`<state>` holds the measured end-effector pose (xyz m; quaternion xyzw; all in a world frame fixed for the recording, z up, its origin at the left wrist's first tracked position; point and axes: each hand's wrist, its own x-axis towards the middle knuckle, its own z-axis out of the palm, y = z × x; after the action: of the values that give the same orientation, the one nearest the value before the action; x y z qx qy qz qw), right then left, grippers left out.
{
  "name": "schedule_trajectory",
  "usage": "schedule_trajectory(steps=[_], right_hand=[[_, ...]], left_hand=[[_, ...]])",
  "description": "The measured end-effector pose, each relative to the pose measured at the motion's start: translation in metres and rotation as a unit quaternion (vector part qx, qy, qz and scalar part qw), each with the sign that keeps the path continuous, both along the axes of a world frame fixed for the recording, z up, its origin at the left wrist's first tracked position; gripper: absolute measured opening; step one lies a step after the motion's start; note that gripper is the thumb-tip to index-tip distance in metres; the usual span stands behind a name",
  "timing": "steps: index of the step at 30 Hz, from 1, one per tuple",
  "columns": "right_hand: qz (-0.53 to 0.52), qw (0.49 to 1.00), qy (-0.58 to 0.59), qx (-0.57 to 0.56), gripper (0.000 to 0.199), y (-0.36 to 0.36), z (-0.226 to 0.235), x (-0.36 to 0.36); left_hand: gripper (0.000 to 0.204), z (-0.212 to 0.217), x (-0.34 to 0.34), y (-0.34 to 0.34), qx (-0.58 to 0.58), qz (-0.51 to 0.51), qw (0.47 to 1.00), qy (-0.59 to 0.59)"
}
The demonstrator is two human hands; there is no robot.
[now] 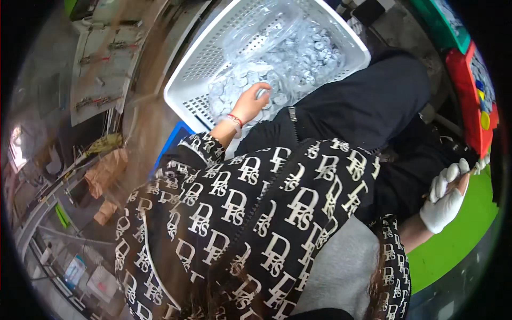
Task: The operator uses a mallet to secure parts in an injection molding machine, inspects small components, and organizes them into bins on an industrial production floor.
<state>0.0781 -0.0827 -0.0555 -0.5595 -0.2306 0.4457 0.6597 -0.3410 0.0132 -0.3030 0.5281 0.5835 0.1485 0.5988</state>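
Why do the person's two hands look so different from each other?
The left hand is bare, with a red band at the wrist; the right hand wears a white glove. The left hand reaches into the white basket of small clear round parts; the right hand pinches a small thing over the green surface. Both come out of black patterned sleeves.

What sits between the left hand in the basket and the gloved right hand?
In the head view, only the person's dark-trousered lap lies between the left hand and right hand.
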Motion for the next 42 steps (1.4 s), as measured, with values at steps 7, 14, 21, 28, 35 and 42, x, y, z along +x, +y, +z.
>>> schedule_trajectory(steps=[7, 14, 21, 28, 35, 42], right_hand=[[-0.003, 0.997, 0.0, 0.078, 0.027, -0.012, 0.035, 0.066], [-0.053, 0.998, -0.032, 0.007, 0.023, -0.018, 0.016, 0.084], [-0.066, 0.995, -0.069, -0.007, 0.033, -0.009, 0.013, 0.105], [-0.055, 0.997, -0.06, -0.018, 0.029, -0.005, 0.007, 0.115], [-0.058, 0.997, -0.04, -0.022, 0.028, 0.0, 0.007, 0.097], [-0.165, 0.967, -0.179, -0.079, 0.028, 0.0, 0.004, 0.092]], left_hand=[[0.023, -0.038, 0.005, -0.011, 0.139, -0.252, 0.916, 0.279], [0.017, -0.005, -0.065, -0.057, 0.083, -0.24, 0.85, 0.462], [0.017, 0.007, -0.051, -0.026, 0.018, -0.176, 0.824, 0.538], [0.029, -0.017, -0.002, -0.01, 0.173, -0.217, 0.881, 0.384], [0.027, -0.038, -0.038, 0.009, 0.254, -0.159, 0.862, 0.408], [0.036, -0.035, -0.055, 0.02, 0.219, -0.139, 0.809, 0.528]])
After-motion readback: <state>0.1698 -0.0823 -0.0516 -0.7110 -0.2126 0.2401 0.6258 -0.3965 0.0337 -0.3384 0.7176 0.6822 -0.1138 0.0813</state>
